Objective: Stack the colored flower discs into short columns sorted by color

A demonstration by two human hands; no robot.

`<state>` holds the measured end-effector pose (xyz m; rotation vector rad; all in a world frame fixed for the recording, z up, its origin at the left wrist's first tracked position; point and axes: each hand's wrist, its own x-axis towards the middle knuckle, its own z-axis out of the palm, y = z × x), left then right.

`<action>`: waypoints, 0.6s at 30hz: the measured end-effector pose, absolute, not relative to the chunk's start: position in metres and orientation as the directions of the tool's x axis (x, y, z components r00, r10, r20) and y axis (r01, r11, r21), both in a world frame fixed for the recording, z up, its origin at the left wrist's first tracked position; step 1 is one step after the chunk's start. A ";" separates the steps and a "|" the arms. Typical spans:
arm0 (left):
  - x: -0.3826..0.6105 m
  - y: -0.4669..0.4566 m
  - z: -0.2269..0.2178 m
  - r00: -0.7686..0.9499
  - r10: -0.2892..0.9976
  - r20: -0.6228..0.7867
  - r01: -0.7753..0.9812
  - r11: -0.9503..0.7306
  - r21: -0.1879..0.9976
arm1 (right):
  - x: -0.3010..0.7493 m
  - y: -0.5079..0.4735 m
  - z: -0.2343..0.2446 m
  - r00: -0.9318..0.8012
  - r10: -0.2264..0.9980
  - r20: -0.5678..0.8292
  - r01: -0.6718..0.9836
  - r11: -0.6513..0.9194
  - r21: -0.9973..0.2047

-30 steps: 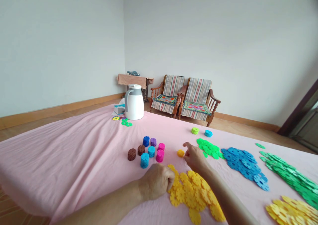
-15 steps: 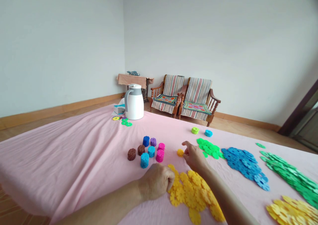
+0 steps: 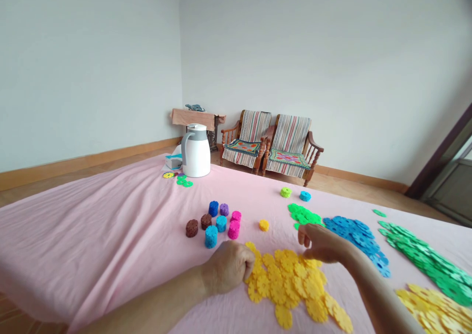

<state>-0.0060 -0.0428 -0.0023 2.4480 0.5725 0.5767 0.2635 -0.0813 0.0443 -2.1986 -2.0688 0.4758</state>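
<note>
My left hand (image 3: pixel 229 267) is curled into a fist on the cloth, at the left edge of a pile of yellow flower-shaped discs (image 3: pixel 285 282). Whatever is inside that fist is hidden. Over the pile's upper right edge hovers my right hand (image 3: pixel 320 243), its fingers bent downward and apart, with nothing visible between them. A short yellow stack of discs (image 3: pixel 263 225) stands by itself beyond the pile. Left of it are small upright stacks: pink (image 3: pixel 233 229), light blue (image 3: pixel 211 236), dark blue (image 3: pixel 213 208), purple (image 3: pixel 224 209) and brown (image 3: pixel 191 228).
Loose piles of bright green (image 3: pixel 304 214), blue (image 3: pixel 354 233), darker green (image 3: pixel 424 255) and yellow discs (image 3: pixel 435 307) lie to the right. Lime (image 3: pixel 285 192) and blue stacks (image 3: pixel 305 196) stand farther back. A white jug (image 3: pixel 197 154) stands at the back of the pink cloth (image 3: pixel 121 226).
My right hand has moved right and nearer, away from the short yellow stack to above the yellow pile. My left fist has stayed in place. The view has shifted slightly.
</note>
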 end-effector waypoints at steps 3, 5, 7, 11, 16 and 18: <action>-0.006 -0.042 -0.003 0.817 0.503 0.282 0.257 -0.755 0.603 | 0.267 -0.088 0.047 0.049 0.973 -0.225 0.962 -0.106 -0.252; -0.006 -0.042 -0.004 0.816 0.505 0.283 0.256 -0.753 0.606 | 0.263 -0.089 0.051 0.045 0.963 -0.267 0.965 -0.111 -0.236; -0.006 -0.041 -0.005 0.814 0.508 0.282 0.257 -0.750 0.610 | 0.259 -0.088 0.055 0.050 0.956 -0.290 0.970 -0.116 -0.215; -0.007 -0.041 -0.006 0.812 0.510 0.283 0.255 -0.747 0.614 | 0.257 -0.087 0.058 0.034 0.951 -0.307 0.973 -0.102 -0.208; -0.007 -0.041 -0.004 0.809 0.519 0.275 0.265 -0.740 0.618 | 0.263 -0.089 0.060 -0.116 0.941 -0.317 0.889 -0.044 -0.455; -0.006 -0.042 -0.004 0.809 0.524 0.268 0.269 -0.734 0.623 | 0.259 -0.086 0.061 -0.182 0.946 -0.268 0.803 -0.014 -0.595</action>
